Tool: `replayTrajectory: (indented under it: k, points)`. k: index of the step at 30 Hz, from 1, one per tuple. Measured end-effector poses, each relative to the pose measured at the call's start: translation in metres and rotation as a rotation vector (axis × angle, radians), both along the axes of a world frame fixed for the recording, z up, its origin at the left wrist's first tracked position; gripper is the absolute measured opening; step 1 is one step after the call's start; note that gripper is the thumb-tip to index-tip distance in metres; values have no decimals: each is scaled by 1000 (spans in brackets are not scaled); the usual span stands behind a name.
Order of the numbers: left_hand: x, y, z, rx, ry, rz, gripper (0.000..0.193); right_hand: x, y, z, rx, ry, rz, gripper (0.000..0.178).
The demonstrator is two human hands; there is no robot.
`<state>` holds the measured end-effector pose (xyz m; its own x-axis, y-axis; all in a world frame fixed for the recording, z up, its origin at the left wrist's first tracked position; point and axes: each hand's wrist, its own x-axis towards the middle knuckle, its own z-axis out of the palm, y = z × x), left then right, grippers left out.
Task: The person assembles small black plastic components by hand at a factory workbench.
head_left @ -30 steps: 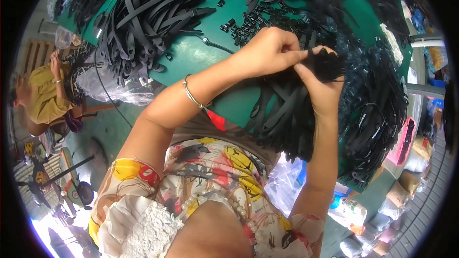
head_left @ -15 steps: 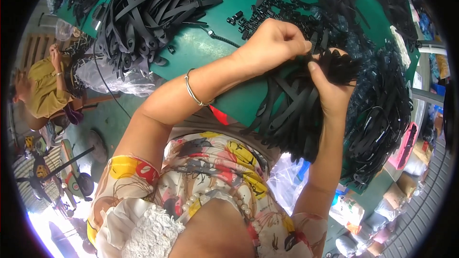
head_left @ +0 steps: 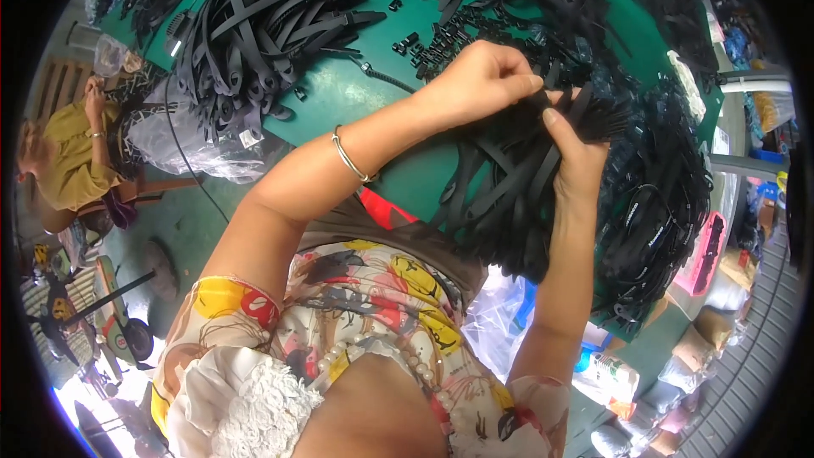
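My left hand (head_left: 485, 85) reaches across from the left, its thumb and forefinger pinched together at the top of a bunch of black straps. Whatever sits between those fingertips is too small and dark to make out. My right hand (head_left: 579, 157) is closed round the bunch of black straps (head_left: 500, 195), thumb toward the left fingertips. The straps' long ends hang toward me over the table edge, and their short ends fan out past my right fingers. Just beyond my hands lies a scatter of small black clips (head_left: 441, 47).
A large heap of black straps (head_left: 254, 34) covers the left of the green table (head_left: 326, 97). More straps (head_left: 653, 220) lie at the right. One single strap (head_left: 386, 78) lies near my left wrist. A person in a mustard top (head_left: 72, 153) sits at far left. A pink tray (head_left: 702, 254) stands at right.
The whole view has shifted slightly, so the table's right side sits a little further left. Both hands keep nearly the same pose at the bunch, with small finger movements.
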<state>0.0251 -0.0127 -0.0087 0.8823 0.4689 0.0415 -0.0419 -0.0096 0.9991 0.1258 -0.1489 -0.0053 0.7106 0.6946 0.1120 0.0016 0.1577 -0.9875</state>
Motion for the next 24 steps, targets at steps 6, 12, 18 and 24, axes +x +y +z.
replayTrajectory:
  k: [6,12,18,24]
  points:
    - [3,7,3,-90,62,51,19,5,-4,-2,0,34,-16,16]
    - [-1,7,-2,-91,-121,64,13,2,-1,0,68,98,19,17]
    - [-7,-10,6,892,317,56,30,4,-1,0,69,94,23,20]
    - [-5,-4,-3,637,220,38,26,3,-1,0,58,85,16,18]
